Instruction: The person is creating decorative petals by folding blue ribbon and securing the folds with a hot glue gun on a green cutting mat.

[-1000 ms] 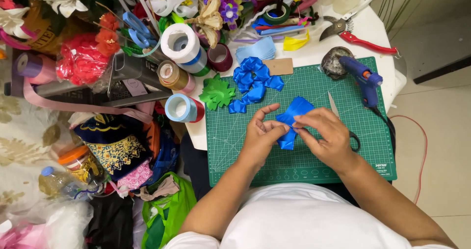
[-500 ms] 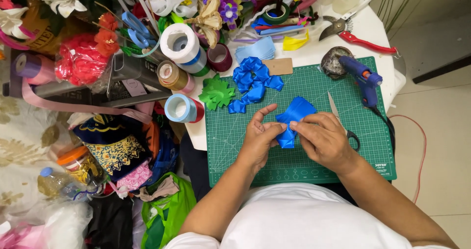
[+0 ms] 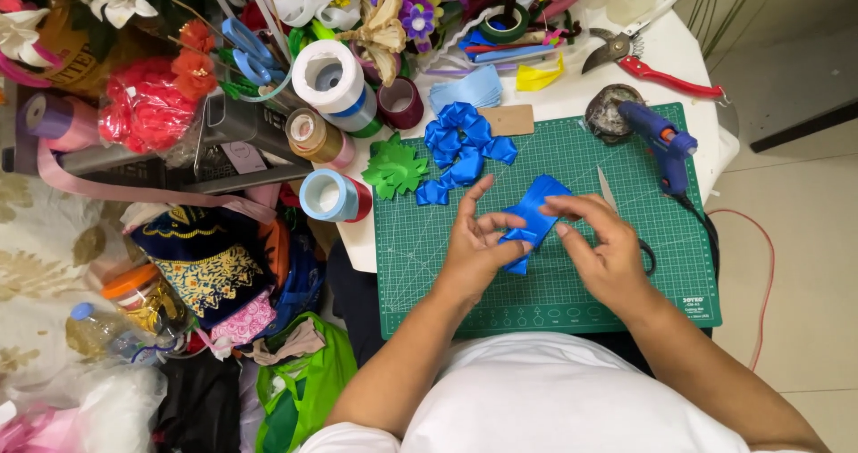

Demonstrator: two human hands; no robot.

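- A folded blue ribbon piece [image 3: 534,216] is pinched between the left hand [image 3: 474,256] and the right hand [image 3: 608,252], fingers closed on it, just above the green cutting mat [image 3: 554,301].
- Beyond the left hand, finished blue ribbon petals [image 3: 465,149] and a green paper leaf [image 3: 393,167] are laid.
- Beyond the right hand, a blue glue gun [image 3: 661,140] is rested.

White short-sleeved top, bare forearms, left hand [image 3: 472,258] and right hand [image 3: 608,255] without rings or gloves.
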